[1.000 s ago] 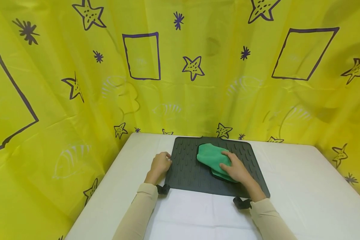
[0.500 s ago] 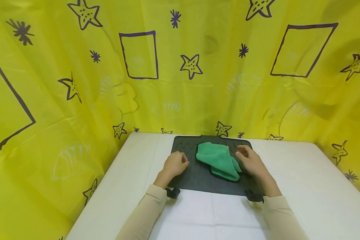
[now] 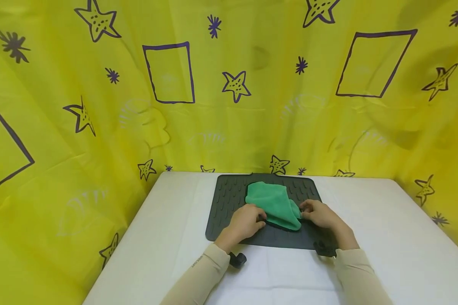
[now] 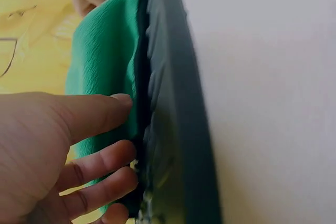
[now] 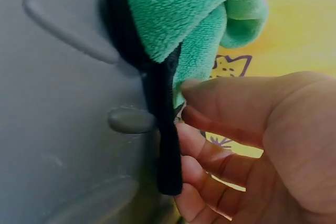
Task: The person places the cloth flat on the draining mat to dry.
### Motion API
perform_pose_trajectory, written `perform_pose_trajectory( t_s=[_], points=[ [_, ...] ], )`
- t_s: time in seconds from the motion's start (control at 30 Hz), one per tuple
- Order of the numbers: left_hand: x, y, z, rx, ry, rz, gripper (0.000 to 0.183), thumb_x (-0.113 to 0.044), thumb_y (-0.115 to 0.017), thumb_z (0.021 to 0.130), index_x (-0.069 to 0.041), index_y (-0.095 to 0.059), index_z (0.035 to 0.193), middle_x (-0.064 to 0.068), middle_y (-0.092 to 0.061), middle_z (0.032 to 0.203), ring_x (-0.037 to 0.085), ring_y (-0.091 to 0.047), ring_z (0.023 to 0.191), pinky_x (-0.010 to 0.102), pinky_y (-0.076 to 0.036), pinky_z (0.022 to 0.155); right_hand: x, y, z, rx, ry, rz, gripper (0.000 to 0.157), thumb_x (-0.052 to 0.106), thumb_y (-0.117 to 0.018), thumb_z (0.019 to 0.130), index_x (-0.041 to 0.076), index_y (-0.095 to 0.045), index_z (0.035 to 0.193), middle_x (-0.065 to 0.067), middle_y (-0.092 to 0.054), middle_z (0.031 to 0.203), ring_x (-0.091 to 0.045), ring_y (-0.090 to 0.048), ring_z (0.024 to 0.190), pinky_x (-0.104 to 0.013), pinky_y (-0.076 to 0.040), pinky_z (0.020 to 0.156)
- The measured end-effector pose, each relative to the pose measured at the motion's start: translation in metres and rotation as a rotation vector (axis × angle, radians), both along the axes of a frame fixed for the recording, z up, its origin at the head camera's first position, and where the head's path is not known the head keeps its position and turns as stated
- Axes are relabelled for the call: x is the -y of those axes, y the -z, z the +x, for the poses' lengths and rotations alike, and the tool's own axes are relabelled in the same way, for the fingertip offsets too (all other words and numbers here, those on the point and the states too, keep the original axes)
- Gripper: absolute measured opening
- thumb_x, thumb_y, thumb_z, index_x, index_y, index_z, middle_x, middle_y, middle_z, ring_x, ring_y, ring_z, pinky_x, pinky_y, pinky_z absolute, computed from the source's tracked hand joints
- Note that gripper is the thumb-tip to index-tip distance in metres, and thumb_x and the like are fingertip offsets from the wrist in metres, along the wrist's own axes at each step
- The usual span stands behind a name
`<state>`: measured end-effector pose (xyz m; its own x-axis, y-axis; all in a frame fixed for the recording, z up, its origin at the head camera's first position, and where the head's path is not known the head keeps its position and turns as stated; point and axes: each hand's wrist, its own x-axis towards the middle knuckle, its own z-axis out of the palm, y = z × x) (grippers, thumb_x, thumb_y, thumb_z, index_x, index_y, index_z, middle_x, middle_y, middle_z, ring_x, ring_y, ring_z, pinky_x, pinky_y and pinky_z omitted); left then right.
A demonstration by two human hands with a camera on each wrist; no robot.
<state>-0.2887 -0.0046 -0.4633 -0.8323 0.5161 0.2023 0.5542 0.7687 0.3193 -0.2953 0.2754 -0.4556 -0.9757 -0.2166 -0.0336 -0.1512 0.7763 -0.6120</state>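
Note:
A crumpled green cloth (image 3: pixel 272 201) lies on a dark grey ridged mat (image 3: pixel 223 203), with a black layer (image 5: pixel 169 166) showing beneath its edge. At the cloth's near left edge is my left hand (image 3: pixel 245 221). In the left wrist view, the left thumb lies straight against the green fabric, and the other fingers are loosely bent below with a gap to the thumb. My right hand (image 3: pixel 322 215) is at the cloth's right corner. Its thumb and forefinger pinch the green edge in the right wrist view, while the remaining fingertips sit beside the black strip.
The mat rests on a white-covered table (image 3: pixel 168 224), close to its back edge. A yellow curtain (image 3: pixel 198 123) with drawn stars and squares hangs behind the table and along the sides. Black wrist mounts (image 3: pixel 237 259) sit under both sleeves.
My left hand has moved right, from the mat's left edge to the cloth. The right hand came off the cloth's top, shifted right, then closed on its right corner, which now lies unfolded.

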Motion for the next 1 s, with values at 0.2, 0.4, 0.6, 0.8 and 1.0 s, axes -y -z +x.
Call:
perform_pose_trajectory(
  t_s=[0.2, 0.4, 0.6, 0.8, 1.0],
  points=[
    [-0.012, 0.002, 0.004, -0.083, -0.055, -0.084, 0.015, -0.027, -0.079, 0.09, -0.025, -0.08, 0.104, -0.006, -0.075, 0.104, 0.014, -0.07, 0.101, 0.029, -0.057, 0.078, 0.002, 0.004, -0.003, 0.017, 0.01, -0.004, 0.02, 0.009, -0.067, 0.094, -0.006, -0.064, 0.107, -0.013, -0.065, 0.091, -0.023, -0.059, 0.084, -0.038, -0.05, 0.074],
    [-0.02, 0.004, 0.005, -0.133, -0.097, -0.142, 0.01, -0.029, -0.079, 0.09, -0.028, -0.082, 0.099, -0.011, -0.078, 0.098, 0.011, -0.072, 0.091, 0.029, -0.057, 0.073, 0.005, 0.005, -0.004, 0.025, 0.047, -0.004, 0.022, 0.012, -0.07, 0.093, -0.006, -0.066, 0.103, -0.013, -0.066, 0.09, -0.023, -0.06, 0.083, -0.038, -0.052, 0.075],
    [-0.026, 0.005, 0.004, -0.202, -0.102, -0.183, 0.006, -0.029, -0.079, 0.087, -0.03, -0.083, 0.092, -0.014, -0.078, 0.089, 0.009, -0.073, 0.079, 0.026, -0.056, 0.065, 0.009, 0.005, -0.003, -0.003, 0.063, 0.021, 0.017, 0.012, -0.07, 0.091, -0.005, -0.068, 0.095, -0.012, -0.068, 0.087, -0.023, -0.06, 0.081, -0.037, -0.052, 0.072],
    [-0.028, 0.01, 0.004, -0.279, -0.11, -0.221, 0.012, -0.025, -0.076, 0.09, -0.032, -0.081, 0.082, -0.015, -0.075, 0.077, 0.008, -0.069, 0.07, 0.026, -0.052, 0.063, 0.011, 0.009, -0.002, -0.015, 0.071, 0.054, 0.012, 0.011, -0.066, 0.092, -0.001, -0.069, 0.089, -0.009, -0.066, 0.082, -0.021, -0.058, 0.077, -0.033, -0.048, 0.067],
    [-0.028, 0.01, 0.004, -0.289, -0.096, -0.319, 0.039, -0.021, -0.068, 0.096, -0.023, -0.054, 0.06, -0.008, -0.055, 0.058, 0.009, -0.058, 0.059, 0.03, -0.044, 0.064, 0.011, 0.009, -0.003, -0.014, 0.057, 0.065, 0.013, 0.01, -0.061, 0.093, 0.001, -0.067, 0.084, -0.005, -0.061, 0.077, -0.019, -0.054, 0.072, -0.03, -0.043, 0.063]
  ],
)
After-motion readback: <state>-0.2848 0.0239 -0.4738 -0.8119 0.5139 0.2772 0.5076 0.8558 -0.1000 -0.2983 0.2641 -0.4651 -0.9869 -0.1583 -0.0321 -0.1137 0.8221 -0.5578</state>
